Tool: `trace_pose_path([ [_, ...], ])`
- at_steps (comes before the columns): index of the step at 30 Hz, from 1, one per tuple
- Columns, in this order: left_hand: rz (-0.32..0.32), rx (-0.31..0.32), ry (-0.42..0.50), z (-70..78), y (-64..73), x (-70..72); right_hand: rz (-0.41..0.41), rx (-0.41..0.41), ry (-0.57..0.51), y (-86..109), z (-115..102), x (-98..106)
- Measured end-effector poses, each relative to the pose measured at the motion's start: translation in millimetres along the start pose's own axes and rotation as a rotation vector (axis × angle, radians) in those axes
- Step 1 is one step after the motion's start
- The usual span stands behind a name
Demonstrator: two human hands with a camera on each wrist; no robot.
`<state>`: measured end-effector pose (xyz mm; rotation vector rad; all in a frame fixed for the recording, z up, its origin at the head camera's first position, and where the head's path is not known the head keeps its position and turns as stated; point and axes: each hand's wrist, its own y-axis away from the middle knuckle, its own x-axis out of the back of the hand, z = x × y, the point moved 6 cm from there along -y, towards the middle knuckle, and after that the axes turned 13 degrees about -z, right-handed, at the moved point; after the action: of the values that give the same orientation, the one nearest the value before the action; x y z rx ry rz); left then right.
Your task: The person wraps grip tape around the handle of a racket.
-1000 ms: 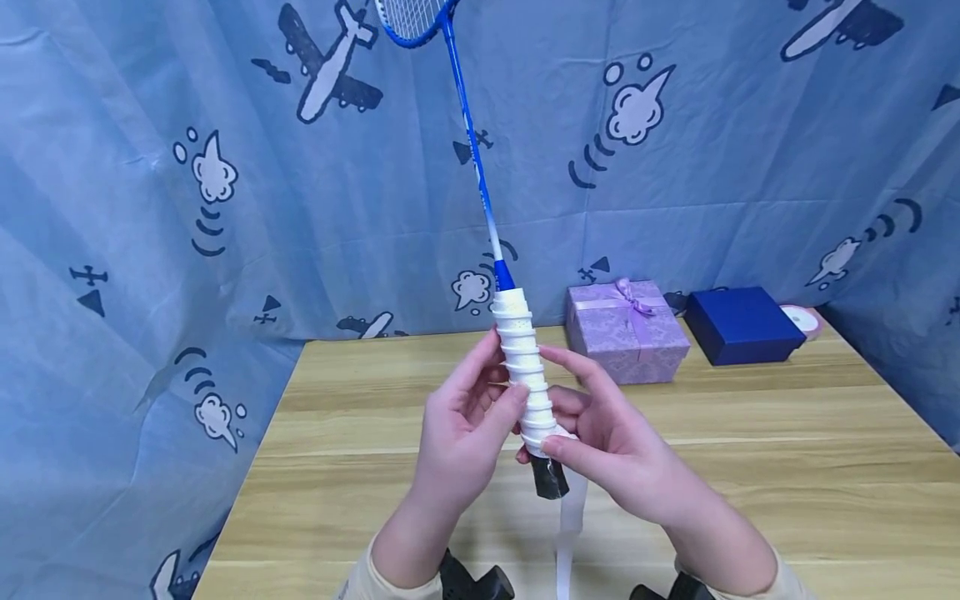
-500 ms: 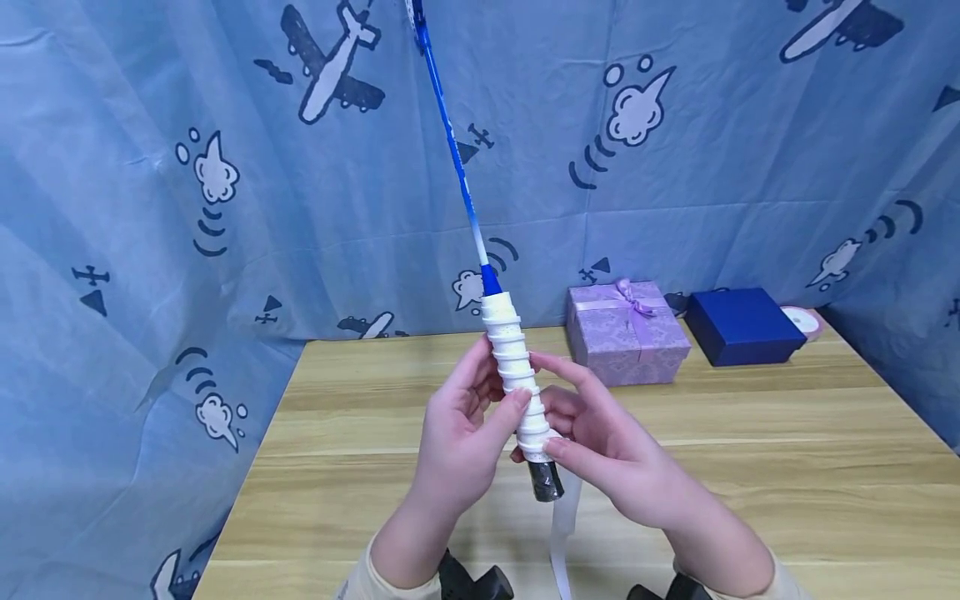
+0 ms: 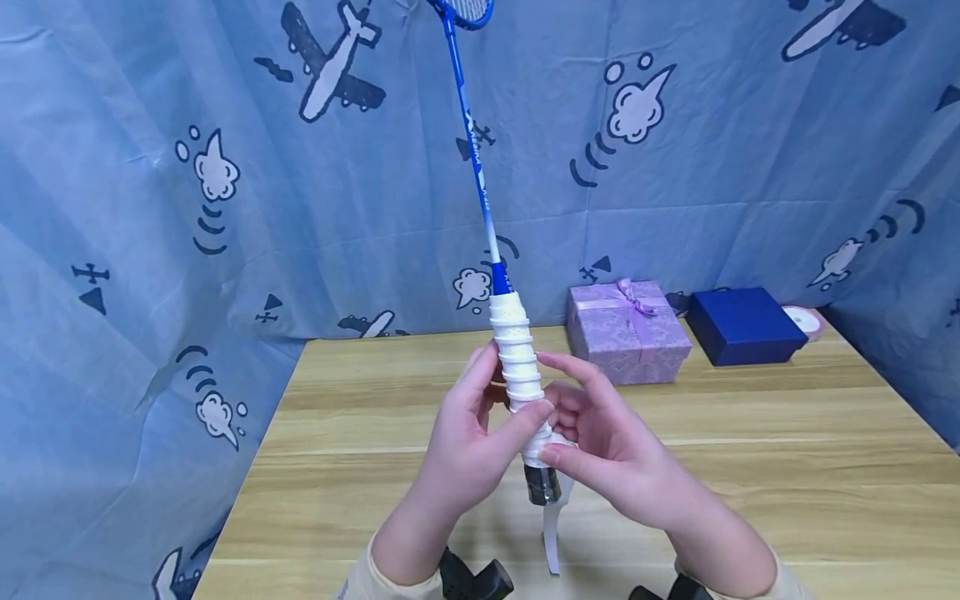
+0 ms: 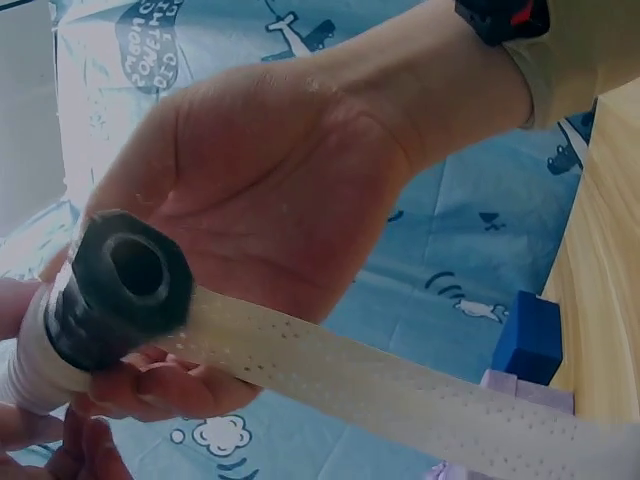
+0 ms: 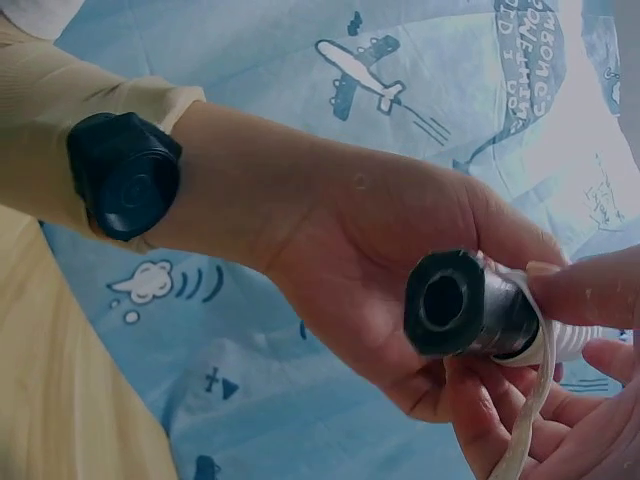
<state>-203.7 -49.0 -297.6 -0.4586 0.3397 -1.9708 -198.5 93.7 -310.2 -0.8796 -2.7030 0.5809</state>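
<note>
Between both hands a blue badminton racket is held tilted, handle towards me. White ridged grip tape covers its handle in turns, down to the bare black handle end. My left hand holds the wrapped handle, thumb across the front and fingers behind. My right hand pinches the lowest turns, its thumb on the tape edge and its index finger higher up. A perforated loose tape strip leads off the handle beside the black end. Some fingertips are hidden behind the handle.
A lilac gift box with a bow stands at the back of the wooden table. To its right are a dark blue box and a white-and-pink roll. A patterned blue curtain hangs behind.
The racket has turned about its length, its head swinging from face-on through edge-on to the right. My left thumb has slid lower on the handle. The hanging tape end has risen.
</note>
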Motion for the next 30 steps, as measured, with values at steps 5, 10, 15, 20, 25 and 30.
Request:
trace_pose_path([
  [5,0.070,0.015,0.014,-2.0,-0.5,2.8,0.056,-0.035,0.092,0.8,1.0,0.9],
  [10,0.110,0.013,0.032,-1.4,0.6,4.8,0.099,-0.061,0.130,1.0,1.5,3.0],
  [15,0.098,0.019,0.031,0.3,1.2,5.1,0.056,-0.047,0.111,0.8,1.2,3.1],
  [20,0.064,0.022,0.046,0.2,1.3,3.9,0.006,-0.028,0.164,2.9,-1.2,3.2],
  [25,0.048,0.017,0.068,-1.4,1.2,2.6,0.007,-0.026,0.242,4.1,-3.5,4.3],
  [30,0.028,0.003,0.116,-0.9,1.8,1.4,-0.008,-0.015,0.153,2.8,-4.0,2.5],
])
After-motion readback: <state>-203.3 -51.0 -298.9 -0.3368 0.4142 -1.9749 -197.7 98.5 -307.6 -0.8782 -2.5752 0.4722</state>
